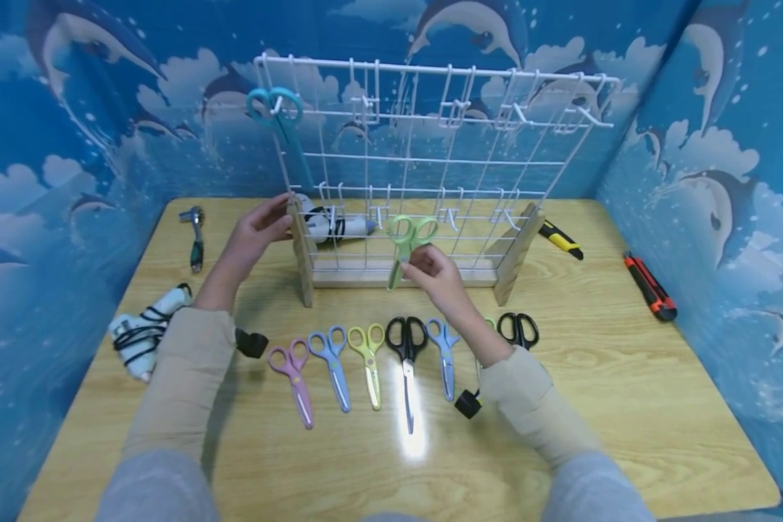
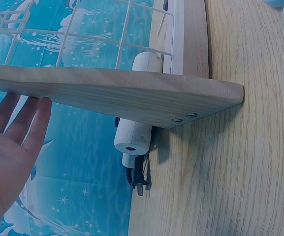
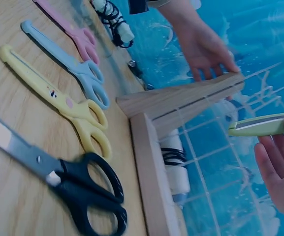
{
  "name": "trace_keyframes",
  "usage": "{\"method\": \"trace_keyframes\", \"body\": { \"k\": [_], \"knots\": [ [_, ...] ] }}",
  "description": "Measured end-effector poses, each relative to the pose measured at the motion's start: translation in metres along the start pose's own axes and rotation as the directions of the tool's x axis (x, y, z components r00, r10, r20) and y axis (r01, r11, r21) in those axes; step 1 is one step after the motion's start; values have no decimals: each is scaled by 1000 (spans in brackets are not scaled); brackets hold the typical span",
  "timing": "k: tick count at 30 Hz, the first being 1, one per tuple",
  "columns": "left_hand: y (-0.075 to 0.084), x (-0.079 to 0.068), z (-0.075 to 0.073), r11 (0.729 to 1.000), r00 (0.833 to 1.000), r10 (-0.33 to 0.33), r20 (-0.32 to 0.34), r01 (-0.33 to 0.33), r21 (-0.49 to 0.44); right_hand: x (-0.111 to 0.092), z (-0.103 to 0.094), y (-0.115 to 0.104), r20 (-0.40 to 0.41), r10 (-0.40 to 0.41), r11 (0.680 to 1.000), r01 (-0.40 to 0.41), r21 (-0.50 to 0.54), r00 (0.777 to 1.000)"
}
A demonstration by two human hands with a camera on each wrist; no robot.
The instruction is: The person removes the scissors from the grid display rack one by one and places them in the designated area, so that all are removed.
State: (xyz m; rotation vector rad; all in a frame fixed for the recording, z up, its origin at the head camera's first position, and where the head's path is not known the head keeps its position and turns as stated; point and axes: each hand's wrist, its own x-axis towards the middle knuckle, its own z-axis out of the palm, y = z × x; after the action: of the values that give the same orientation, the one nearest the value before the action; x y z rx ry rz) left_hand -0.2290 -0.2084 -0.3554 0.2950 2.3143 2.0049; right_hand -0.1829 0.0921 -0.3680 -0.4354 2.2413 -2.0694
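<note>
Pale green scissors (image 1: 402,250) are pinched by the blade end in my right hand (image 1: 438,279), handles up, in front of the white wire rack (image 1: 431,159). In the right wrist view the green blades (image 3: 260,126) lie between thumb and fingers. My left hand (image 1: 254,235) touches the rack's left wooden post (image 1: 300,254); its fingers extend along the wood in the left wrist view. Teal scissors (image 1: 275,105) hang from the upper left hook. A row on the table includes pink scissors (image 1: 296,380), yellow scissors (image 1: 368,362) and large black scissors (image 1: 407,348).
Behind the rack lies a white glue gun (image 1: 342,227). Another glue gun (image 1: 137,337) with a wrapped black cord and a ratchet wrench (image 1: 196,235) lie at left. A yellow-black cutter (image 1: 563,241) and a red-black cutter (image 1: 650,286) lie at right. White hooks (image 1: 453,112) project from the rack.
</note>
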Motion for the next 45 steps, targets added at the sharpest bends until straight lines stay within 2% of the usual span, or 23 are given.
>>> {"method": "trace_keyframes", "body": {
  "k": [4, 8, 11, 15, 17, 19, 22, 27, 32, 35, 38, 41, 45],
  "knots": [
    [0, 1, 0, 1000, 1000, 0, 4, 0, -26, -16, -20, -6, -22, -17, 999, 16, -39, 1000],
    [0, 2, 0, 1000, 1000, -4, -1, 4, -12, -32, -45, -1, -80, -19, 997, 13, -72, 997],
    [0, 2, 0, 1000, 1000, -7, -3, 7, -5, -39, -79, 34, -107, -28, 999, 26, -27, 994],
    [0, 2, 0, 1000, 1000, -19, -2, 19, -16, -48, -136, 106, -167, -43, 999, 43, -4, 985],
    [0, 2, 1, 999, 1000, -23, -1, 23, -23, -56, -160, 128, -229, -17, 999, 8, -41, 973],
    [0, 1, 1, 999, 1000, -24, 1, 24, -24, -66, -180, 138, -277, 16, 999, -29, -44, 961],
    [1, 1, 1, 1000, 1000, -17, 2, 17, -21, -83, -202, 140, -355, 72, 994, -96, -50, 932],
    [2, 1, 1, 1000, 1000, -24, -6, 23, -10, -111, -228, 137, -420, 160, 978, -200, -53, 893],
    [0, 2, 0, 1000, 1000, -22, -10, 22, 15, -131, -242, 136, -464, 267, 924, -361, -126, 845],
    [-1, 2, -1, 1000, 1000, -15, -11, 15, 22, -139, -242, 128, -484, 329, 860, -468, -201, 811],
    [0, 3, -1, 1000, 1000, -19, -15, 19, 24, -144, -232, 108, -482, 401, 787, -563, -253, 779],
    [0, 3, -1, 999, 1000, -25, -18, 25, 24, -146, -220, 86, -485, 431, 717, -615, -328, 761],
    [-1, 2, 0, 999, 1000, -25, -13, 25, 21, -146, -210, 72, -494, 441, 662, -643, -385, 749]
  ]
}}
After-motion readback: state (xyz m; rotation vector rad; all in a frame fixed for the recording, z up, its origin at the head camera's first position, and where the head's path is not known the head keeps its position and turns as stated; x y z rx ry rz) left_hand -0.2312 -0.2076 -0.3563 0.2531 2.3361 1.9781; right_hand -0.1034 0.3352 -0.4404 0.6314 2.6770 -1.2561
